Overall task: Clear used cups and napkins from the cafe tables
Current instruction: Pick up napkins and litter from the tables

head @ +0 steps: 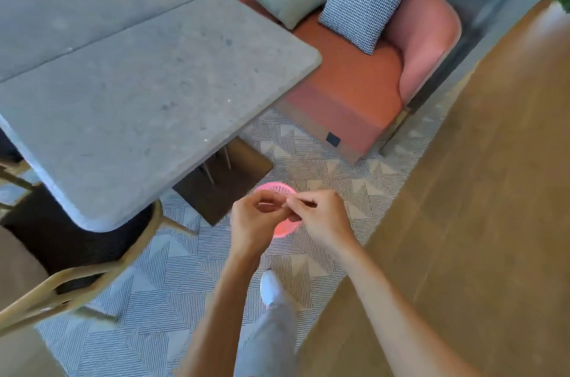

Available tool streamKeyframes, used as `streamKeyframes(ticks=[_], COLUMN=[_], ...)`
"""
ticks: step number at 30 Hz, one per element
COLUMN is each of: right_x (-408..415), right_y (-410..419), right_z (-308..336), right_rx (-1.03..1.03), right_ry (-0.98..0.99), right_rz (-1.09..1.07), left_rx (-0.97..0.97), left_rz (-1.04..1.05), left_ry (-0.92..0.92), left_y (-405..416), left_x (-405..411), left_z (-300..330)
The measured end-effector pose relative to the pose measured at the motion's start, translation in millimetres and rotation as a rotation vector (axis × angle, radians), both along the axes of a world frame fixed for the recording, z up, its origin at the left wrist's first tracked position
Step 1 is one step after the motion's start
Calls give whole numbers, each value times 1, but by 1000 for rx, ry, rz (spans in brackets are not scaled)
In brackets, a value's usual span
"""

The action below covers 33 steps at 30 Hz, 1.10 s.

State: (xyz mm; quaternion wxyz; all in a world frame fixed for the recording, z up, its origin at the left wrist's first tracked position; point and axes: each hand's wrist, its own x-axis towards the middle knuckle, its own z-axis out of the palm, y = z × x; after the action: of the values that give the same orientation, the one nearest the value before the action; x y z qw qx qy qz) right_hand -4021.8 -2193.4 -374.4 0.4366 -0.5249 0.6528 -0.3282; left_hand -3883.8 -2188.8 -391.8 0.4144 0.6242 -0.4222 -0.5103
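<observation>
My left hand (257, 217) and my right hand (322, 219) meet in front of me, fingers curled, fingertips touching each other. I see nothing between the fingers. Directly beneath them is a small pink perforated basket (277, 189), mostly hidden by both hands; only its far rim and a bit of its near edge show. I cannot tell whether it stands on the rug or touches my hands. The grey stone table (148, 98) to my left shows no cups or napkins on its top.
A second grey table (77, 0) adjoins the first at the back. A pink sofa (354, 83) with three cushions stands behind. A wooden chair (77, 281) is tucked in at the left. My shoe (270, 287) is on the patterned rug; wooden floor (478, 222) lies right.
</observation>
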Motion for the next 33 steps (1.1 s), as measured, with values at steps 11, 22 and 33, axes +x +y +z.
streamKeyframes(ticks=[11,22,33], right_x=[-33,-62,-84], right_y=[-129,-189,-196], right_z=[-173,-378,-501], right_rx=[529,548,547], right_ry=[-102,102,254], right_rz=[165,294,352], left_rx=[382,602,693], left_rz=[67,337,375], left_ry=[-62,-60,8], left_y=[-108,-149,-150], left_x=[-31,-87,-128], left_z=[-154,-347,-467])
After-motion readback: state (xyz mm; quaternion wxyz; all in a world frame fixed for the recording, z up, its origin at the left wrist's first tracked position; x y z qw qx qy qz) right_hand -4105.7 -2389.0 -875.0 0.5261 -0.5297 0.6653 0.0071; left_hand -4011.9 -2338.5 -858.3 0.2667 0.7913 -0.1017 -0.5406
